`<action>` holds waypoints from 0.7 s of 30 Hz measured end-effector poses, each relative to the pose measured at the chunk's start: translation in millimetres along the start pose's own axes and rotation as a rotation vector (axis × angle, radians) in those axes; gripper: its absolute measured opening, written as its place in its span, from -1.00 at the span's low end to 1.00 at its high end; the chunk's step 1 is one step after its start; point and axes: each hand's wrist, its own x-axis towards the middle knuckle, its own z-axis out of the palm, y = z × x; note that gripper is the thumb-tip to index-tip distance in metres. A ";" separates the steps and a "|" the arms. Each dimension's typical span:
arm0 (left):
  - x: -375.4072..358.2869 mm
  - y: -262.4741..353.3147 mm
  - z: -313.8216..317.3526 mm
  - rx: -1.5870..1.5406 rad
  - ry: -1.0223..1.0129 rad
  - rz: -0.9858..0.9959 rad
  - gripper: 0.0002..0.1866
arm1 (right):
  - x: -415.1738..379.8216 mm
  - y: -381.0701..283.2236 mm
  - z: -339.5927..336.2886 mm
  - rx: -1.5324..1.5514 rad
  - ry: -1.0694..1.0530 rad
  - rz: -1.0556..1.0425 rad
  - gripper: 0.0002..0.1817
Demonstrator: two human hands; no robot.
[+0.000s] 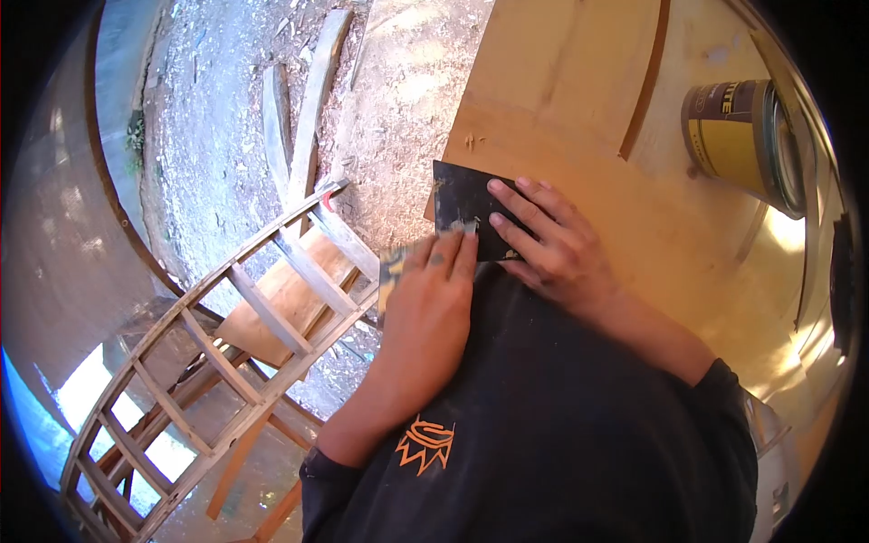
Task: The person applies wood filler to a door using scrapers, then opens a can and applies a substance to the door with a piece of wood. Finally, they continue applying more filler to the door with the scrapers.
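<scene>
A flat black rectangular sheet lies at the edge of the brown board, close to my body. My right hand rests on its right part with the fingers stretched out and spread. My left hand is closed at the sheet's lower left, its fingertips on the surface. Out of this hand's left side sticks a stained yellow-and-dark piece, mostly hidden by the palm and fingers; I cannot tell what kind it is. A greyish smear shows on the sheet by the left fingertips.
The brown board stretches away in front. At the right stands a yellow-and-brown metal can, with a dark strip nearer the middle. To the left is a curved wooden ladder-like frame. Wooden planks lie on the littered ground.
</scene>
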 end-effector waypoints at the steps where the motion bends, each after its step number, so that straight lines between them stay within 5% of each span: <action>1: 8.3 -1.0 -1.4 -0.002 0.008 0.001 -0.39 | -0.8 -0.2 0.5 -0.007 0.006 0.001 -0.45; 21: 2.9 9.3 -8.9 -0.055 -0.082 -0.035 -0.48 | -2.7 2.4 0.6 0.060 0.032 0.002 -0.54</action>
